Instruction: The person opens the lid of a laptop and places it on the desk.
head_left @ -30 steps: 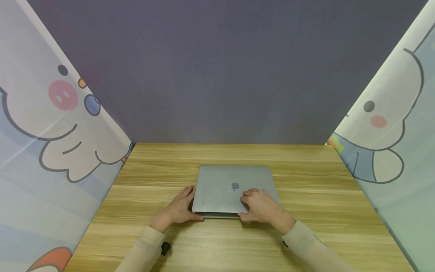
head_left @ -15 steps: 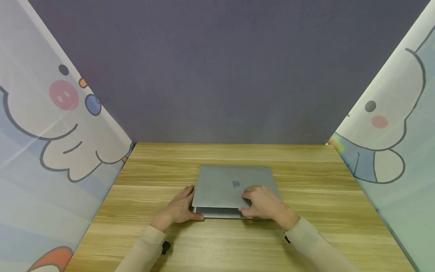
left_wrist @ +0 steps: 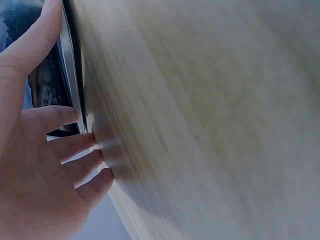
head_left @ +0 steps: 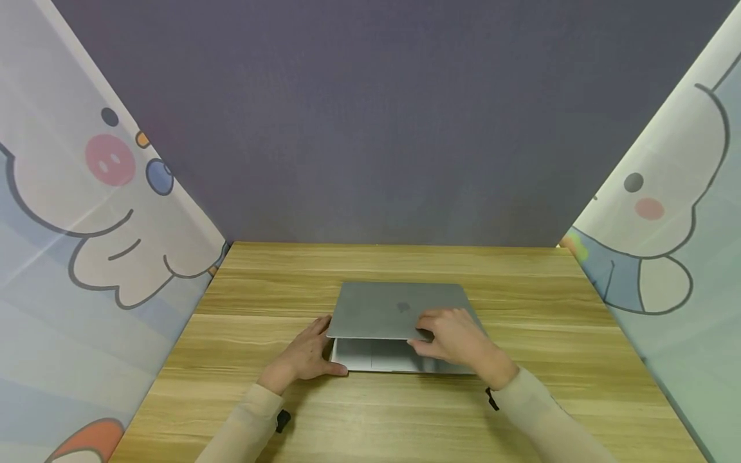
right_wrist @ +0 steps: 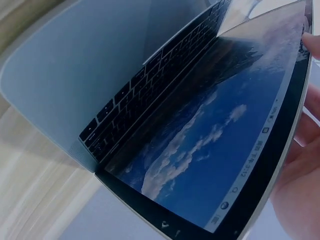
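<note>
A grey laptop stands on the wooden table, its lid [head_left: 373, 308] partly raised above the base [head_left: 360, 355]. My right hand [head_left: 457, 337] pinches the lid's front edge, thumb beneath and bent fingers on top. In the right wrist view the lit screen [right_wrist: 200, 145] shows a blue sky picture, facing the black keyboard [right_wrist: 155, 75]. At the base's front left corner rests my left hand [head_left: 305, 357], its thumb along the front edge. The left wrist view has the fingers [left_wrist: 75, 147] reaching along the laptop's left side, tips on the tabletop.
The wood-grain table [head_left: 266, 276] extends around the laptop. A dark grey panel [head_left: 370, 128] rises behind it. Cartoon-printed curtains flank both sides, the left curtain [head_left: 69, 270] and the right curtain [head_left: 666, 276].
My right hand has lifted the laptop lid's front edge upward and back, so the gap over the base has widened. The left hand has stayed at the corner.
</note>
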Motion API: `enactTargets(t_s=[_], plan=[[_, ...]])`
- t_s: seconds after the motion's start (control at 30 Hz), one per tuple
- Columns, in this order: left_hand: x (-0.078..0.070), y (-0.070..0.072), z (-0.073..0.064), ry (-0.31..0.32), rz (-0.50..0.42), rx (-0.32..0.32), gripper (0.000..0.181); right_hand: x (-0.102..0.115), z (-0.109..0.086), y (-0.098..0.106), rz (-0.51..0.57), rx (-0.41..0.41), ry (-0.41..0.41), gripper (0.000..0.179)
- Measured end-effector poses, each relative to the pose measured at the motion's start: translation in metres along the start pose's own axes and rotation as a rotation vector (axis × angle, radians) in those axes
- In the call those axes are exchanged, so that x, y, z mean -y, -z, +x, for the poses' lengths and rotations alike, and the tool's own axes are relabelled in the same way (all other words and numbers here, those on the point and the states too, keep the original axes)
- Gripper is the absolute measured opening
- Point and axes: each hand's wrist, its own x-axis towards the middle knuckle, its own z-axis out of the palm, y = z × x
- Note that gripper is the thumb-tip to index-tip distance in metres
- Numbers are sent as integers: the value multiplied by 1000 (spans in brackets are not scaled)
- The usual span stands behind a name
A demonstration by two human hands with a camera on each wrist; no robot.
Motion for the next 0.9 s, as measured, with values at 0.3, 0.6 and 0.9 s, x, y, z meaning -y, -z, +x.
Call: enactTargets(t_s=[0.3,0.6,0.9], plan=[[1,0,-1,-27,1,-2,110,0,1,2,-120,-169,38,20],[-1,3,-1,4,31,18,112,0,5,5,-185,-297,68,24],[-2,3,-1,-1,41,27,110,-1,11,9,-219,-422,45,28]])
